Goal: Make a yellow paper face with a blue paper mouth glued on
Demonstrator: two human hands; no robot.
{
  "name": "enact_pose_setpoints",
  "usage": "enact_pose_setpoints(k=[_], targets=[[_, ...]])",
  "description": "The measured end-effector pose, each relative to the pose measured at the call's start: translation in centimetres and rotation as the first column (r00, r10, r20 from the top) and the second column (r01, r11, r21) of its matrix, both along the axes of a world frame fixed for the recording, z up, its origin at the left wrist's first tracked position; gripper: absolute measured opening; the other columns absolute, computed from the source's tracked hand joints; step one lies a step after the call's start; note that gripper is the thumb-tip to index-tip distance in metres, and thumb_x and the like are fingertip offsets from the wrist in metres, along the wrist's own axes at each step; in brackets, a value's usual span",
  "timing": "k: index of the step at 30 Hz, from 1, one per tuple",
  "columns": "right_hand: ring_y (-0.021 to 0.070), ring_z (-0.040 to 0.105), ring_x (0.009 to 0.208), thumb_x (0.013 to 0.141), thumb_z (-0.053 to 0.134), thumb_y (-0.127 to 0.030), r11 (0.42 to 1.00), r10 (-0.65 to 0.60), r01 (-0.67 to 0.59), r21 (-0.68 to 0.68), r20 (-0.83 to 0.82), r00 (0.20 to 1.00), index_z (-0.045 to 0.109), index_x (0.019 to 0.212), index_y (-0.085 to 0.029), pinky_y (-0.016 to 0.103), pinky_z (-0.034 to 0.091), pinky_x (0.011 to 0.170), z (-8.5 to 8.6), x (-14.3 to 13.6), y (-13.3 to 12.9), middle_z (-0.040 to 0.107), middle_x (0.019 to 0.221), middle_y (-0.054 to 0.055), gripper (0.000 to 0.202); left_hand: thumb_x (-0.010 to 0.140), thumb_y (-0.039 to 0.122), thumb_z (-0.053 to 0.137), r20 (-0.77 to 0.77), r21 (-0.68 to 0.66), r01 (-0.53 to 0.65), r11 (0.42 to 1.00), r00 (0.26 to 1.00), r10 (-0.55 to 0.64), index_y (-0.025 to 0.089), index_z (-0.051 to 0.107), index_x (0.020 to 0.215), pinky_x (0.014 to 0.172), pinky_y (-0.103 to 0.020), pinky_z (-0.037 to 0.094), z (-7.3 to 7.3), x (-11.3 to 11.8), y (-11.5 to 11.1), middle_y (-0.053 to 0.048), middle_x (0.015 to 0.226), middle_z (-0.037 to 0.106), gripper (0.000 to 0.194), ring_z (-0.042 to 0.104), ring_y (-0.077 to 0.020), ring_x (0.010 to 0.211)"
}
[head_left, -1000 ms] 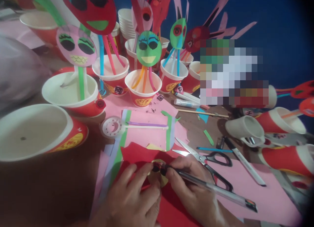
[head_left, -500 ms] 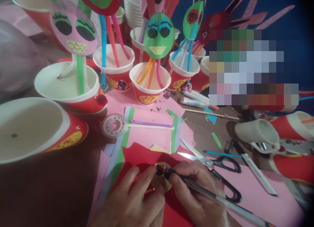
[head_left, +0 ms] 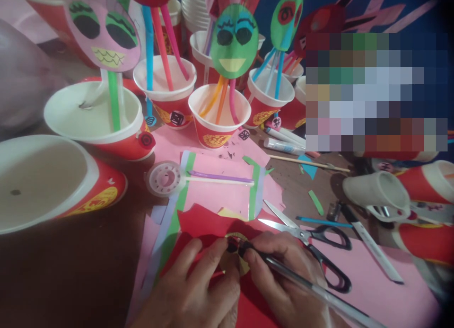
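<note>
My right hand (head_left: 289,266) is closed round a pen (head_left: 296,273) with a dark grip and a clear, pale barrel. The pen's tip end meets a small round yellow paper piece (head_left: 244,266) with dark marks on it. Thumb and fingertips of my left hand (head_left: 202,283) hold that piece from the left, partly covering it. Both hands work over a sheet of red paper (head_left: 202,219). Just beyond my right hand lie scissors (head_left: 301,233), their blades apart and their handles black.
Red-and-white paper cups (head_left: 218,129) with paper faces on straws stand at the back. A tape roll (head_left: 165,178), a purple straw (head_left: 220,176), a marker (head_left: 371,243), a beige cup (head_left: 376,190) and pink paper (head_left: 393,280) lie around. A large cup (head_left: 113,186) is at left.
The view has shifted slightly, so the background cups sit a little differently in it. Both hands keep nearly the same place, with the pen tip still at the yellow piece.
</note>
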State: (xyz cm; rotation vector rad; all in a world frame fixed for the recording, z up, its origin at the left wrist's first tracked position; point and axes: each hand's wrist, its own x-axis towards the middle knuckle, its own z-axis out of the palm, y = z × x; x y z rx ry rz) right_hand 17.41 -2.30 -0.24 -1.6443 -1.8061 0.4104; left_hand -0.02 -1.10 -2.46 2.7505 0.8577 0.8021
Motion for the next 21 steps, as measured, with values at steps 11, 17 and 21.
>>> enact_pose_setpoints(k=[11,17,21], targets=[[0.0110,0.060,0.045,0.083,0.056,-0.018,0.998,0.025,-0.030,-0.064,-0.080,0.996,0.048,0.082,-0.025,0.020,0.045,0.042,-0.2,0.0,-0.2,0.063,0.057,-0.005,0.011,0.085,0.028,0.047,-0.141,-0.075,0.041,0.996,0.989,-0.052,0.023,0.065,0.099,0.092,-0.044,0.036,1.2,-0.4,0.2,-0.003,0.112,0.064,0.023,0.049,-0.0259,0.112],[0.0124,0.064,0.056,0.082,0.059,-0.017,0.989,-0.088,0.052,-0.138,-0.267,0.960,0.054,0.086,-0.026,0.020,0.048,0.049,-0.8,0.4,-0.7,0.064,0.066,-0.004,0.011,0.083,0.035,0.052,-0.168,-0.080,0.060,0.995,0.983,-0.073,0.024,0.066,0.096,0.091,-0.044,0.033,1.3,-0.5,0.3,0.000,0.106,0.066,0.022,0.050,-0.0269,0.109],[0.0108,0.062,0.061,0.086,0.055,-0.019,0.977,-0.178,0.095,-0.189,-0.487,0.855,0.053,0.092,-0.026,0.022,0.051,0.056,-1.0,0.7,-0.5,0.062,0.073,-0.003,0.010,0.080,0.044,0.056,-0.228,-0.059,0.101,0.993,0.967,-0.112,0.024,0.066,0.096,0.090,-0.043,0.033,2.0,-0.7,0.6,0.000,0.107,0.066,0.027,0.050,-0.0275,0.107]])
